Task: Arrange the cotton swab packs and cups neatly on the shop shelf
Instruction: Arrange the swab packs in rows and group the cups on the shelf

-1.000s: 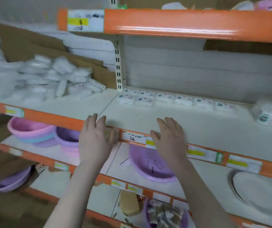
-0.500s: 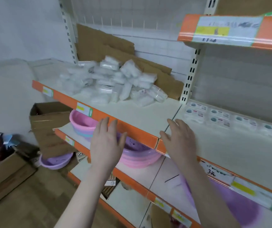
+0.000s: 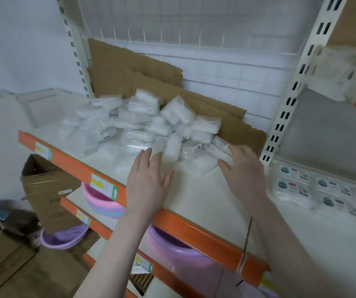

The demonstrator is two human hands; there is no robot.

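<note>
A: Head view: the heap of swab packs sits far-left on the shelf, long axes pointing every way.
B: Left hand flat, empty; right hand spread, touching the nearest pack. Bare shelf near the orange edge.

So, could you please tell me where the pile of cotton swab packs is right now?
In the head view, the pile sits left of centre on the shelf, against the cardboard, just beyond both hands.

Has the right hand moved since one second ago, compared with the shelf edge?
Yes. The right hand went forward from the orange shelf edge, across the shelf to the pile of packs, and now touches a pack.
</note>
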